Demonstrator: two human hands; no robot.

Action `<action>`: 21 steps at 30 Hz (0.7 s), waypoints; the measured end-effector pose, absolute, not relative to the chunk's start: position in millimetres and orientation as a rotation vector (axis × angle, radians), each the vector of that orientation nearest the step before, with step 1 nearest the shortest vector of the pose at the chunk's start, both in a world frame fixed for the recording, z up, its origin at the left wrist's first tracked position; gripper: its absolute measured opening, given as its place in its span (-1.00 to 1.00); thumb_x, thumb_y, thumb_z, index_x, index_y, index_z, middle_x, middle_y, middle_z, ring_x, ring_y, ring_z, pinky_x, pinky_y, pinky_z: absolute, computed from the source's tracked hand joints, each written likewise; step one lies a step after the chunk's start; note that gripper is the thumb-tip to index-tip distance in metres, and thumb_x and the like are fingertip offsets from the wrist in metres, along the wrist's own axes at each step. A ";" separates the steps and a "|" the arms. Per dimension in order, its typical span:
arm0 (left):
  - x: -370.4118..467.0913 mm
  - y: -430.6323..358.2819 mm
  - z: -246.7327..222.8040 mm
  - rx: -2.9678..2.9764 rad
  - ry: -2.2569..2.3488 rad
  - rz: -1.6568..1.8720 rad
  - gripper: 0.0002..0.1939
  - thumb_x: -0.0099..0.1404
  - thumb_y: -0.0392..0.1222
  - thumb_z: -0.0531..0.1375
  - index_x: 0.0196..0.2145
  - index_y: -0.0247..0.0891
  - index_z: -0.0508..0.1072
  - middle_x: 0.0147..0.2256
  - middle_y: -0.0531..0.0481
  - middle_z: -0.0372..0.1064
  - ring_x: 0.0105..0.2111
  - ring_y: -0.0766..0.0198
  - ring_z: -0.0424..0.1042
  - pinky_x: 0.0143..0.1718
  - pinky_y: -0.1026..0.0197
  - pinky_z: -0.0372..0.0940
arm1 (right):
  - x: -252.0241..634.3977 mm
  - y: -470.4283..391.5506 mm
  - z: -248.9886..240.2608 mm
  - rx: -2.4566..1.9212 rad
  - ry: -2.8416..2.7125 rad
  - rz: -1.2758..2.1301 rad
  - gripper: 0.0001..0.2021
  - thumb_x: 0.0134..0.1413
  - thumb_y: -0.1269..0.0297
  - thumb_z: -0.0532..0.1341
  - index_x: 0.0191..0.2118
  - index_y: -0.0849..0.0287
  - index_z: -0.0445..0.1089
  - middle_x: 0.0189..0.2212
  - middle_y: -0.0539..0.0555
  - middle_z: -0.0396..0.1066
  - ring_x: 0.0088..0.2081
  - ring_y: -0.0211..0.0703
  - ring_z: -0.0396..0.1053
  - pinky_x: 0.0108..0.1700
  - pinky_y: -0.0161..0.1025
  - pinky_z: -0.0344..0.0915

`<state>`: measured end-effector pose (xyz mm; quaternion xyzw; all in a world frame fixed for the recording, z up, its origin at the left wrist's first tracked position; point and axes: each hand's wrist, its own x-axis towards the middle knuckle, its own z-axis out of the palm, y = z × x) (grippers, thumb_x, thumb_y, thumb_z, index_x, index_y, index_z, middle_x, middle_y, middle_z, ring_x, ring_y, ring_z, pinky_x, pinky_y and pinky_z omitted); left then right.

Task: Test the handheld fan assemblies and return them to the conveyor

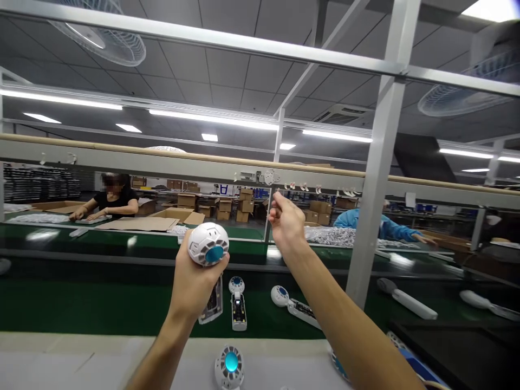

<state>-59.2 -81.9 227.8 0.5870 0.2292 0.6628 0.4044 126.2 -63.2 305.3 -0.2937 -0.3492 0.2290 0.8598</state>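
My left hand (199, 279) is wrapped round a white handheld fan (208, 244) with a slotted round head and a blue centre. Its opened handle, dark inside, hangs below the fingers. My right hand (287, 216) is raised at the rail (195, 162), thumb and fingers pinched together just below a small device fixed there (268, 176); whatever the fingertips hold is too small to make out. Beneath the hands, an opened fan (238, 303) and another opened fan (298, 306) lie on the green belt (122, 306), circuit boards showing. A fan head with a lit blue centre (229, 367) sits on the white ledge.
Small white pieces (304, 187) hang along the rail. A metal post (376, 162) stands right of my right arm. More fans (408, 300) lie farther right, near a dark tray (459, 349). Across the belt, a person (111, 200) and a blue-sleeved person (394, 227) work by cartons.
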 end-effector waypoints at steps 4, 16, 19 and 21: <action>-62.1 -71.1 227.8 1.285 0.569 1.556 -0.51 -0.07 -0.27 0.41 -0.16 -0.26 0.37 -0.49 0.11 0.39 -0.58 0.32 0.38 -0.54 0.27 0.34 | 93.7 -109.5 252.6 -1.003 -1.579 0.368 -0.81 0.14 0.16 0.29 -0.37 0.17 0.41 -0.52 -0.03 0.33 -0.55 -0.31 0.27 -0.57 -0.34 0.20; -57.2 -65.3 226.7 1.139 0.568 1.477 -0.55 -0.09 -0.32 0.40 -0.23 -0.25 0.34 -0.51 0.13 0.37 -0.62 0.37 0.36 -0.59 0.31 0.27 | 68.7 -150.5 213.5 -1.481 -2.227 0.109 -0.75 0.33 0.15 0.08 -0.38 0.11 0.28 -0.30 0.05 0.35 -0.43 -0.22 0.30 -0.45 -0.23 0.15; -57.5 -66.1 227.4 1.085 0.561 1.445 -0.54 -0.10 -0.32 0.40 -0.24 -0.24 0.32 -0.52 0.12 0.37 -0.63 0.36 0.35 -0.61 0.31 0.25 | 62.6 -150.0 208.3 -1.505 -2.188 0.038 -0.75 0.28 0.16 0.15 -0.42 0.12 0.26 -0.33 0.04 0.36 -0.44 -0.21 0.30 -0.47 -0.24 0.11; -57.4 -66.0 227.6 1.062 0.560 1.402 -0.56 -0.10 -0.32 0.39 -0.27 -0.23 0.31 -0.53 0.11 0.37 -0.63 0.35 0.35 -0.63 0.30 0.25 | 60.6 -150.4 208.1 -1.562 -2.160 -0.053 -0.73 0.25 0.13 0.19 -0.44 0.12 0.26 -0.36 0.04 0.38 -0.47 -0.20 0.29 -0.49 -0.24 0.07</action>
